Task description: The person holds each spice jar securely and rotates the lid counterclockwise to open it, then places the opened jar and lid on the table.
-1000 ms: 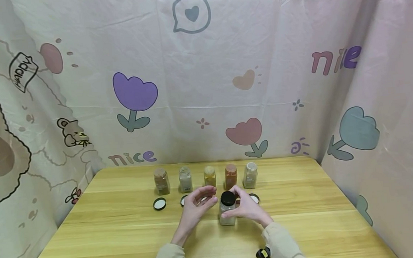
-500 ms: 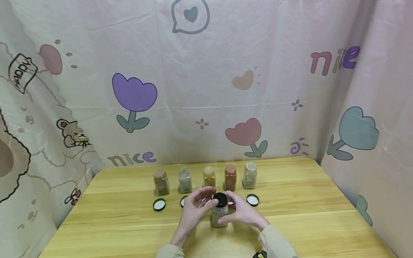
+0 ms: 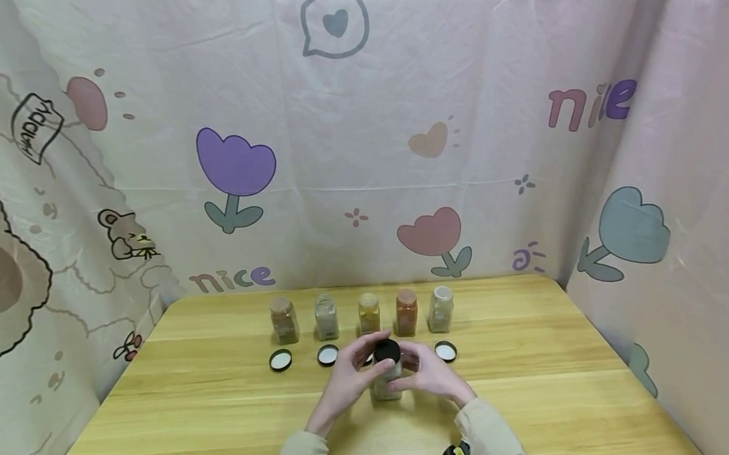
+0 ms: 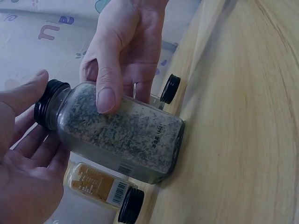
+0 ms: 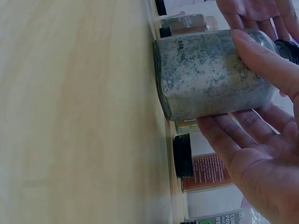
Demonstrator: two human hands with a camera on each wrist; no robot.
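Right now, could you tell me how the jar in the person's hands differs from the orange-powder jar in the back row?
The held jar wears a black cap; the orange-powder jar stands uncapped. The held jar contains speckled grey-green grains, the other orange powder. The right hand grips the held jar while the left hand touches its cap; nothing touches the other. Both are clear and stand upright on the table.

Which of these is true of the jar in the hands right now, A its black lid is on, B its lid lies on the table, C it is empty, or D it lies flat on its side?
A: the jar stands on the table, full of speckled grey-green seasoning, with the black lid on top; the right hand grips its body.
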